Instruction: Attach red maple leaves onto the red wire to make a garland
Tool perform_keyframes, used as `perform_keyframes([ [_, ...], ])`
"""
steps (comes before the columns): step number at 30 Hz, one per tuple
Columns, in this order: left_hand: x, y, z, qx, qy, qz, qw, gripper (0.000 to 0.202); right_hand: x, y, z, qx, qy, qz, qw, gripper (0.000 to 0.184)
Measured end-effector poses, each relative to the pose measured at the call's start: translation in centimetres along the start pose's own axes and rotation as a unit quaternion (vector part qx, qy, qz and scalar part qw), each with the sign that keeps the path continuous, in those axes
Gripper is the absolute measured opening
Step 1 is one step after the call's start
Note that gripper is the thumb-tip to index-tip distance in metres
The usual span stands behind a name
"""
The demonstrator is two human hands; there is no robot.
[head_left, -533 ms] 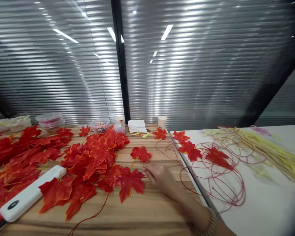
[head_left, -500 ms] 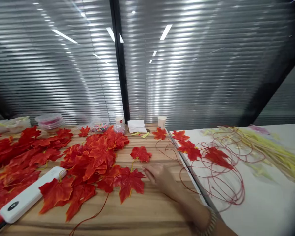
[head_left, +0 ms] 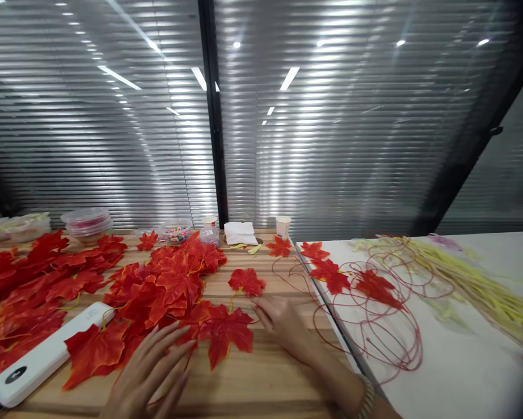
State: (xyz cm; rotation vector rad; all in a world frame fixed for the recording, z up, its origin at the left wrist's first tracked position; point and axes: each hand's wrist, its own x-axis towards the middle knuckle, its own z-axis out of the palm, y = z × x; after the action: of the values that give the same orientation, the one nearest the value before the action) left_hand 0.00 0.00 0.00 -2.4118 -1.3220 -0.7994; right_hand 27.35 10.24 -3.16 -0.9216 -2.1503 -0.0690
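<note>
Red artificial maple leaves (head_left: pixel 174 285) lie heaped on the wooden table (head_left: pixel 270 372). My left hand (head_left: pixel 150 372) comes in from the bottom edge, fingers spread and stretched out over the near leaves, holding nothing. My right hand (head_left: pixel 281 320) rests on the wood, fingers slightly curled, its fingertips at the edge of a big red leaf (head_left: pixel 226 331). A single red leaf (head_left: pixel 246 281) lies just beyond that hand. Coiled red wire stems (head_left: pixel 374 326) with a few leaves on them trail to its right.
A white power bank (head_left: pixel 43 358) lies at the left. Plastic tubs (head_left: pixel 86 221), a bead bowl (head_left: pixel 176 231), paper cups (head_left: pixel 283 226) and a tissue pack (head_left: pixel 239 233) line the back. A white table (head_left: pixel 470 361) on the right carries yellow stems (head_left: pixel 475 285). Blinds stand behind.
My left hand has come into view from the bottom, reaching over the near leaves. The view has tilted a little; my right hand stays about where it was.
</note>
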Motion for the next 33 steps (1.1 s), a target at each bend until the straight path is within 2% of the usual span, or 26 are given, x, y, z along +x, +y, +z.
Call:
perform_keyframes([
  [2,1.3,0.4,1.1,0.019,-0.018,0.011,1.000,0.045,0.1,-0.1,-0.2,0.008,0.014,0.003,1.000,0.026],
  [5,2.5,1.0,1.9,0.031,-0.077,0.042,0.996,0.048,0.3,-0.4,-0.4,0.020,0.049,0.018,0.998,0.029],
  [8,3.8,1.4,1.8,0.017,-0.142,0.086,0.986,0.043,0.3,-0.6,-0.7,0.037,0.097,0.069,0.992,0.033],
  [11,6.3,2.2,2.1,-0.029,-0.169,0.112,0.979,0.033,0.3,-0.6,-0.8,0.085,0.115,0.136,0.980,0.032],
  [14,9.0,3.9,4.1,-0.076,-0.208,0.108,0.969,0.028,0.2,-0.6,-0.6,0.122,0.108,0.170,0.972,0.030],
  [17,10.4,6.0,7.0,-0.060,-0.210,0.115,0.969,0.031,0.2,-0.5,-0.5,0.112,0.102,0.176,0.973,0.034],
  [19,10.6,6.7,8.4,-0.058,-0.207,0.109,0.971,0.037,0.1,-0.5,-0.4,0.103,0.102,0.173,0.974,0.035],
  [21,10.6,6.6,9.0,-0.087,-0.210,0.100,0.969,0.039,0.2,-0.5,-0.4,0.098,0.101,0.166,0.976,0.036],
  [24,10.4,5.6,8.9,-0.121,-0.220,0.084,0.964,0.039,0.3,-0.7,-0.5,0.098,0.100,0.159,0.977,0.035],
  [28,10.3,4.3,8.9,-0.086,-0.223,0.011,0.971,0.046,0.4,-1.1,-0.8,0.105,0.087,0.142,0.981,0.032],
  [33,10.0,4.1,9.6,-0.052,-0.247,-0.044,0.967,0.057,0.5,-1.4,-1.3,0.114,0.079,0.132,0.981,0.031],
])
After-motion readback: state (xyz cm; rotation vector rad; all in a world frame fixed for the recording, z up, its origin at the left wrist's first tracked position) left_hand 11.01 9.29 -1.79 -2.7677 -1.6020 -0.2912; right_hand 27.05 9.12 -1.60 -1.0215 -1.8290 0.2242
